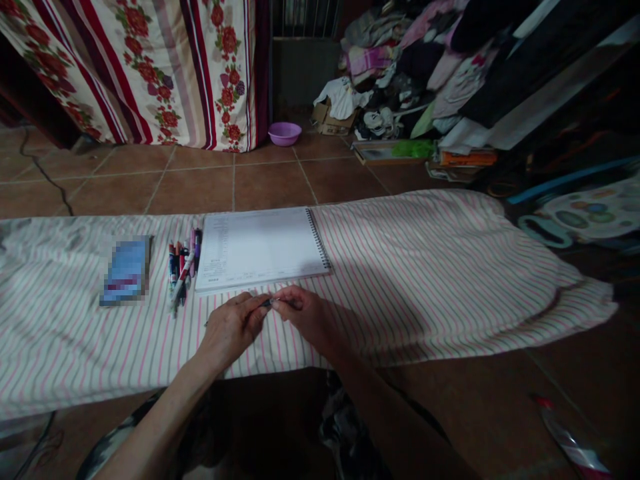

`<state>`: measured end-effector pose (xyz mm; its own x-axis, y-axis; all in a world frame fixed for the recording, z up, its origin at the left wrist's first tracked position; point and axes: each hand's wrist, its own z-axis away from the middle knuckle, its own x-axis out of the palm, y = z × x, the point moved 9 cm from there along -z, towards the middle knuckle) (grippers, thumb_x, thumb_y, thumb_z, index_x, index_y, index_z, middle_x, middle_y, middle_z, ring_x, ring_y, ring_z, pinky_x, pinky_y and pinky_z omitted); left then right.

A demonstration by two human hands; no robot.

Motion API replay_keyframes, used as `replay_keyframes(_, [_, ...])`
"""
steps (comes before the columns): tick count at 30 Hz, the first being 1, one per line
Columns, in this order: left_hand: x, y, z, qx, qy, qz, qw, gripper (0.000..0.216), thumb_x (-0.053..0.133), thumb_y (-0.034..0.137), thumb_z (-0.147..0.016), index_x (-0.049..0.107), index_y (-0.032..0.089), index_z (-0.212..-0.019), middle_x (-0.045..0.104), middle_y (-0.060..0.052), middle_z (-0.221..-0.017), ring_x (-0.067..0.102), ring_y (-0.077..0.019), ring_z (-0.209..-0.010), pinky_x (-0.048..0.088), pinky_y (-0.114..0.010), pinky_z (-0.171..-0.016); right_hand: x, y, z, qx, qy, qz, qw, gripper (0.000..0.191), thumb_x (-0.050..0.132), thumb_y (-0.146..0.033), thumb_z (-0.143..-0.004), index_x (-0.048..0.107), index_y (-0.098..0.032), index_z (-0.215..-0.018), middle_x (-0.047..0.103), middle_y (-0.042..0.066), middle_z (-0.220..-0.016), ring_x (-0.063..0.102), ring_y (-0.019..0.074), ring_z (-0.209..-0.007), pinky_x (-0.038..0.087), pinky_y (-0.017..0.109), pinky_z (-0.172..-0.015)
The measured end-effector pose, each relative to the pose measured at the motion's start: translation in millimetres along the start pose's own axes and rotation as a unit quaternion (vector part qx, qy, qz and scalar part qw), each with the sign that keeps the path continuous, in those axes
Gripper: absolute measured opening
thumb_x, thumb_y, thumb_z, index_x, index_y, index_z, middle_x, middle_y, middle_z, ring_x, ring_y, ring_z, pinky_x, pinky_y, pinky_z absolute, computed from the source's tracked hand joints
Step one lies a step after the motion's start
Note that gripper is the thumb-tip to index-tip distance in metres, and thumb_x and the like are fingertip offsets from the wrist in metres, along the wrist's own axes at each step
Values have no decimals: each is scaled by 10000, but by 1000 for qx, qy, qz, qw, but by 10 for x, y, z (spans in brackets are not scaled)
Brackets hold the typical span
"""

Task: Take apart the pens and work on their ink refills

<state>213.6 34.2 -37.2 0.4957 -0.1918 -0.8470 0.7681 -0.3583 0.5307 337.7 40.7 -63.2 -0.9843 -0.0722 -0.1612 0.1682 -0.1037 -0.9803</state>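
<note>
Both hands meet just in front of a white spiral-bound sketchbook [260,243] that lies on the striped cloth. My left hand [234,328] is closed around a slim dark pen [267,303], whose thin end pokes out past the palm on the left. With thumb and forefinger, my right hand [306,316] pinches the pen's other end. Most of the pen is hidden by the fingers. A bunch of several pens [183,270] rests beside the sketchbook's left edge.
The striped cloth [425,267] covers a low table. A blurred-out blue booklet or box [126,270] lies at left. Beyond, on the tiled floor, are a purple basin [285,134], a floral curtain [165,73] and a heap of clothes [400,73]. A bottle [570,437] lies lower right.
</note>
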Motion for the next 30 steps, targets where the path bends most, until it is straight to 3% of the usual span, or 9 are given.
replay_keyframes(10, [-19, -22, 2, -9, 15, -13, 1000, 299, 424, 314, -842, 569, 217, -1085, 652, -49, -983, 605, -192, -892, 448, -275, -744, 47, 44, -8, -11, -15, -8, 1000, 72, 574, -235, -700, 617, -190, -737, 579, -23, -592, 526, 105, -539, 408, 230, -545])
replay_keyframes(14, [-22, -83, 4, -43, 15, -17, 999, 245, 440, 341, -828, 584, 231, -994, 671, -29, -894, 620, -191, -818, 444, -277, -714, 25, 34, -11, -13, -7, 8, 1000, 65, 569, -231, -697, 619, -195, -717, 575, -27, -568, 526, 107, -535, 402, 229, -538])
replay_keyframes(30, [-60, -95, -7, -23, 21, -41, 999, 205, 442, 291, -823, 597, 218, -936, 664, -31, -888, 615, -193, -816, 439, -280, -697, -34, 95, -38, -6, 8, 21, 1000, 76, 555, -235, -712, 610, -192, -743, 561, -33, -550, 525, 104, -508, 398, 225, -517])
